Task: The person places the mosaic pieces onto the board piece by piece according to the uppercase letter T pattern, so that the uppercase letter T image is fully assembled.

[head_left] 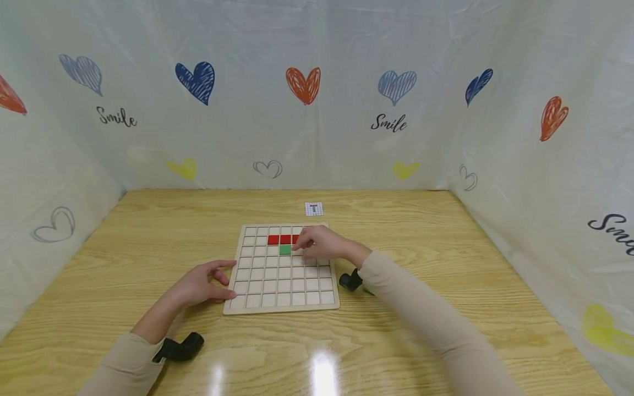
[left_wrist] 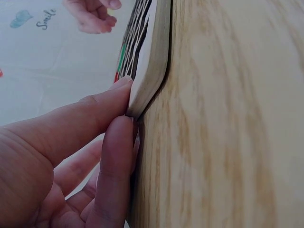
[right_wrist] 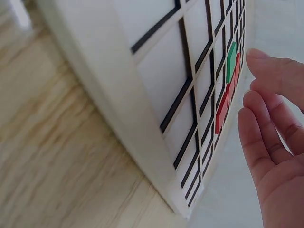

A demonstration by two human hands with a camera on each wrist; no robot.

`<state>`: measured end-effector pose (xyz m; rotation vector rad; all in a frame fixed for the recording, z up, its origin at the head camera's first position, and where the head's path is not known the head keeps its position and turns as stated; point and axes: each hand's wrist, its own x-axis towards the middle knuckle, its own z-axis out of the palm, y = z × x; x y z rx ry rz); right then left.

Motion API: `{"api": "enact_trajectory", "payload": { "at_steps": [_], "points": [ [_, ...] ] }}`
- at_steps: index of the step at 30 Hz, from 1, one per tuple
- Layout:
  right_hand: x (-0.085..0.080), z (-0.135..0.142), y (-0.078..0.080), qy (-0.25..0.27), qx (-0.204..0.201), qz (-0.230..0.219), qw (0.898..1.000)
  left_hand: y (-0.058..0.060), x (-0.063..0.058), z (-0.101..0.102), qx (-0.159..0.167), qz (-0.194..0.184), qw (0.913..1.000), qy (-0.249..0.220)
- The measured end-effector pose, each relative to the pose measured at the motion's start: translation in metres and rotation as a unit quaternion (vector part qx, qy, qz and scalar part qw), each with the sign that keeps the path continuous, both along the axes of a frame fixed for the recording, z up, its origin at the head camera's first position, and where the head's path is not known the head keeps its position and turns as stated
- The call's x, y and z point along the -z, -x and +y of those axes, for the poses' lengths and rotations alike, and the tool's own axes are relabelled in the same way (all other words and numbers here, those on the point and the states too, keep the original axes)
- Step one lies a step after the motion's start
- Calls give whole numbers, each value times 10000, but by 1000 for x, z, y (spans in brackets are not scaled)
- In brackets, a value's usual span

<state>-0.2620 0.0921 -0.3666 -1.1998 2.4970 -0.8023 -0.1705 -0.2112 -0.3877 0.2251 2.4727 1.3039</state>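
Cloth sleeves point(head_left: 431, 313) flank a square-celled wooden board point(head_left: 282, 310) with flat tiles point(head_left: 285, 250).

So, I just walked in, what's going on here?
Someone is working at a gridded board with colored tiles. Their left hand touches the board's left edge, while the right hand is over the board beside a green tile, with nothing visible in its fingers. Red tiles sit in a row just beyond the green one, partly hidden by that hand. A small card showing a red and green pattern lies past the board.
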Motion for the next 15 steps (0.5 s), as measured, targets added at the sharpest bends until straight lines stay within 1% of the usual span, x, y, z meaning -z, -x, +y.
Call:
{"api": "enact_trajectory", "payload": {
  "at_steps": [9, 15],
  "points": [
    [2, 18, -7, 11, 16, 72, 10000, 0, 0, 1, -14, -27, 10000, 5],
    [4, 29, -11, 15, 87, 111, 9999, 0, 0, 1, -1, -41, 10000, -70]
  ]
}}
